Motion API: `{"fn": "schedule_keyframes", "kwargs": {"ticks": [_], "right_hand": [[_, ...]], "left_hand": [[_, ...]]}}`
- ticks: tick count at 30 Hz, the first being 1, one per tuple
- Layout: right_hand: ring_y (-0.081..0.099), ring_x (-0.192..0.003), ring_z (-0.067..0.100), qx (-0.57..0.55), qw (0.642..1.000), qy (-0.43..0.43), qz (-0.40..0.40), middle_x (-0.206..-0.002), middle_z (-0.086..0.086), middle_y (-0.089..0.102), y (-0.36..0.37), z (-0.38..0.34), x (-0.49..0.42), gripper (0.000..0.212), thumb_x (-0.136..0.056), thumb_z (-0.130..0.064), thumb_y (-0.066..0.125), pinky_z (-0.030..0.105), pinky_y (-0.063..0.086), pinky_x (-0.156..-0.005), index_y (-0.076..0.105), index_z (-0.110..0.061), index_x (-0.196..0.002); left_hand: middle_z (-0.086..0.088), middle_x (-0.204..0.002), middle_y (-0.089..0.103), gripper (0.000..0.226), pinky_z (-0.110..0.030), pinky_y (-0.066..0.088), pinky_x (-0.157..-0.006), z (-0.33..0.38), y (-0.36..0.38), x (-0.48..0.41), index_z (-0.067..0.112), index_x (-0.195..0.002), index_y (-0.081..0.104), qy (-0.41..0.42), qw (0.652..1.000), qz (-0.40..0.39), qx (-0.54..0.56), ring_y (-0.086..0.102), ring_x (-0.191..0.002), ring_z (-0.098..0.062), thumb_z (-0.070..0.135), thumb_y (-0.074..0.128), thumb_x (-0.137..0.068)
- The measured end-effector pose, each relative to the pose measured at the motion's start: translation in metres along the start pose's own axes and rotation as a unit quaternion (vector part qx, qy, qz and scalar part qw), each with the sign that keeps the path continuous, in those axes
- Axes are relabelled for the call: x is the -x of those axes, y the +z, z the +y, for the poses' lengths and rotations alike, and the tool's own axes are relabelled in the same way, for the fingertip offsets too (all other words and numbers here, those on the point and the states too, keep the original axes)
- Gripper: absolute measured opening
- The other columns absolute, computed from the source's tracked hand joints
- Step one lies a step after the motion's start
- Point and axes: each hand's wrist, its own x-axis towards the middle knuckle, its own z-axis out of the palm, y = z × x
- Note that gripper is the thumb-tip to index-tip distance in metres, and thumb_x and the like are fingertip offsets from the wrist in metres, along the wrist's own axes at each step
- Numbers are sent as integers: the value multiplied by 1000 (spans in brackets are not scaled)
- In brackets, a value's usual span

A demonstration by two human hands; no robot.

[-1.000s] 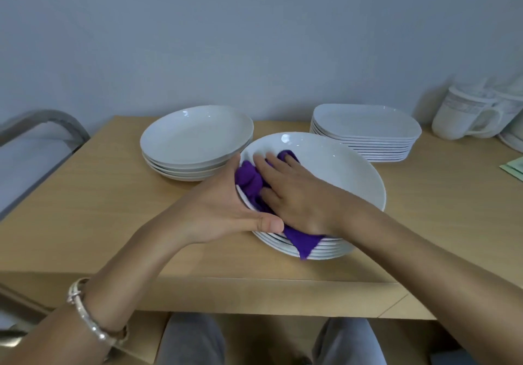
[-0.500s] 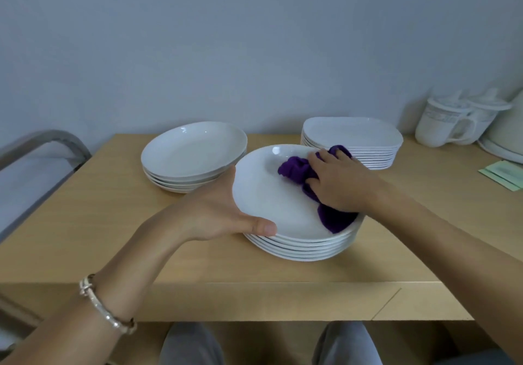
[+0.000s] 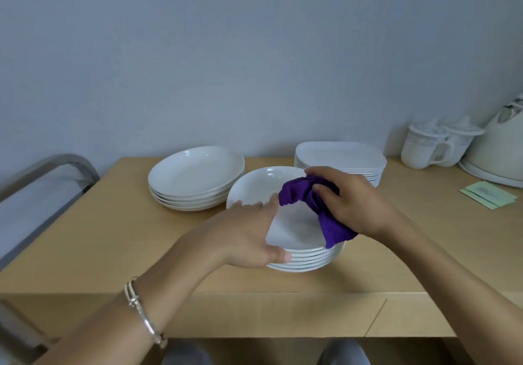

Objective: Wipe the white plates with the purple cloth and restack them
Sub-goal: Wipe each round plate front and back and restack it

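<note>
- At the middle of the worktop (image 3: pixel 113 237) stands the near stack (image 3: pixel 308 261) of round white plates, with both hands at its top plate (image 3: pixel 260 186).
- The left hand (image 3: pixel 246 234) has the top plate by its near-left edge. The thumb tip is against the near rim and the fingers lie across the plate's left side, so the grip is closed on that plate.
- The right hand (image 3: pixel 356 203) is over the right side of the near stack, its grip closed round the purple cloth (image 3: pixel 300 192) (fingers curled, knuckles up).
- The purple cloth is bunched on the top plate's right half. One end reaches the left hand's fingertips (whether they touch, I cannot tell), and the other end hangs over the near stack's right rim.
- Behind and left of the near stack, just beside it, sits a lower round stack (image 3: pixel 195 172) of deep white plates.
- Behind and right of the near stack is a squarish stack (image 3: pixel 339 153), partly hidden by the right hand.
- Well to the right of the near stack are two white mugs (image 3: pixel 424 146) and a pale kettle (image 3: pixel 498 149), with green paper slips (image 3: pixel 488 195) lying in front of the kettle.
- A silver bracelet (image 3: pixel 141 313) circles the left wrist.
- Far left of the near stack, beyond the worktop's edge, a grey metal rail (image 3: pixel 48 166) curves.
</note>
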Motion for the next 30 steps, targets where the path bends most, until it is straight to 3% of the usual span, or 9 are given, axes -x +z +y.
{"fn": "schedule_keyframes", "kwargs": {"ticks": [3,6,9,12,17,20,22,27,30], "right_hand": [[58,-91,5,-66,994,13,88,-100,-13,67,-14,-3,-3,30,-96,-18,42,16,43,-75,62,-33,-113],[57,-87,4,-85,991,9,103,-95,-14,66,-19,-10,-3,29,-96,-16,43,9,40,-72,64,-30,-110],[59,-88,9,-83,993,7,81,-98,-8,69,-13,-14,-2,28,-96,-18,43,12,40,-73,64,-27,-112],[58,-86,6,-91,993,9,80,-99,-8,69,-8,-14,-4,28,-96,-20,43,9,40,-73,63,-29,-113],[53,-88,-4,-118,987,-10,112,-95,-15,67,-14,-15,-5,28,-96,-17,45,2,38,-72,65,-28,-111],[55,-88,-5,-153,975,-7,160,-92,-22,65,-23,-14,-6,26,-95,-19,47,1,38,-73,64,-30,-110],[59,-87,-3,-185,961,-8,207,-91,-25,65,-31,-16,-7,25,-95,-19,47,10,43,-77,62,-37,-102],[62,-78,4,-288,905,-33,311,-91,-8,70,-57,-34,-9,27,-95,-14,47,26,50,-74,61,-37,-97],[62,-77,5,-300,900,-40,313,-92,-7,70,-61,-41,-12,28,-95,-14,46,29,50,-74,62,-37,-98]], "left_hand": [[10,-166,-4,81,-29,1,-121,8,1,-8,27,-158,7,53,998,-32,-8,-5,-151,-6,58,49,-95],[10,-163,19,55,-34,20,-118,21,8,-17,31,-152,33,107,994,-16,-15,15,-150,-9,53,39,-101],[4,-140,48,38,-35,38,-91,28,19,-19,28,-133,50,126,989,31,-72,47,-126,-21,43,28,-106],[2,-124,56,33,-34,34,-72,29,29,-18,23,-119,51,157,966,117,-171,58,-105,-30,39,25,-107],[-4,-102,66,38,-34,26,-65,27,25,-18,17,-110,58,196,935,241,-174,59,-89,-34,36,26,-108],[-4,-60,63,36,-26,24,-52,25,18,-18,15,-84,65,236,901,336,-139,56,-51,-30,32,39,-101],[-1,-45,54,26,-20,19,-47,21,13,-21,16,-75,66,241,873,415,-91,46,-38,-26,25,48,-92],[-1,-56,53,29,-27,31,-56,20,-23,-15,20,-74,64,166,837,484,196,48,-61,-20,28,44,-95],[-7,-69,43,34,-30,34,-66,15,-38,-12,22,-68,47,58,754,505,417,42,-67,-13,29,46,-102]]}}
